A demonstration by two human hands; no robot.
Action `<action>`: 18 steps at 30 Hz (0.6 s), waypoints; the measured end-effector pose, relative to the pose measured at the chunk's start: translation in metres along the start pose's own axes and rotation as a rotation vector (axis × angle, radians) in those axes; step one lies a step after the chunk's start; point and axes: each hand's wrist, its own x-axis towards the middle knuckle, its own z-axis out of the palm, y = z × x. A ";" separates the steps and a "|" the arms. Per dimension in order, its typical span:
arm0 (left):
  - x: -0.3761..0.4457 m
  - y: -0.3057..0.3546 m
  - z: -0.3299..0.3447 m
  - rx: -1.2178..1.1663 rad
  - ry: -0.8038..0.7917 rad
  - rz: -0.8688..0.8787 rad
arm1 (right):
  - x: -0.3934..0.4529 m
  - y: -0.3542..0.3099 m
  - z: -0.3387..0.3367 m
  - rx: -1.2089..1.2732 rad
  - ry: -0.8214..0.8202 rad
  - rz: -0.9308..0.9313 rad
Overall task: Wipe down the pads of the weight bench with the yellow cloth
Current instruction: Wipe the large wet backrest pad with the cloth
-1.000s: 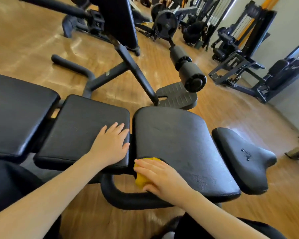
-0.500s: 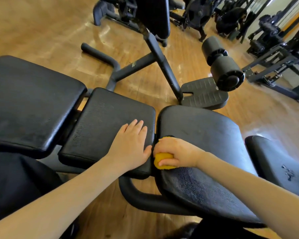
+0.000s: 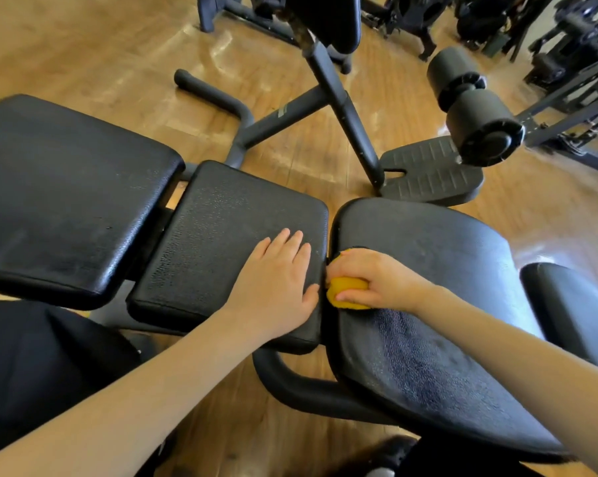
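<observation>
At far left lies a large black pad [image 3: 60, 197], and just beside it a smaller square pad [image 3: 222, 235] of the weight bench. The left hand [image 3: 277, 287] rests flat on that square pad's right edge, fingers [image 3: 292, 242] spread loosely and holding nothing. Next to it, across the narrow gap, the right hand [image 3: 373, 280] has its fingers curled around the bunched yellow cloth [image 3: 347, 292], pressing it onto the left edge of the wide curved pad [image 3: 435, 270]. Another pad [image 3: 573, 304] sits at far right. Behind, foam rollers [image 3: 476, 108] stand over the wooden floor [image 3: 84, 46].
</observation>
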 end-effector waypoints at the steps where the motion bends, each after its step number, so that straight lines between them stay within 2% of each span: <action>1: 0.000 0.000 0.001 0.001 0.000 -0.003 | 0.004 0.006 0.001 -0.011 0.004 0.000; 6: 0.001 0.001 0.002 -0.001 -0.002 -0.004 | 0.018 0.031 -0.007 -0.065 0.029 0.054; 10: 0.003 0.003 0.004 -0.006 -0.008 -0.019 | 0.046 0.064 -0.026 -0.071 0.143 0.298; 12: 0.004 0.002 0.005 0.009 -0.004 -0.024 | 0.060 0.078 -0.034 -0.058 0.140 0.405; 18: 0.004 0.001 0.004 -0.022 0.017 -0.020 | 0.062 0.084 -0.030 0.047 0.159 0.508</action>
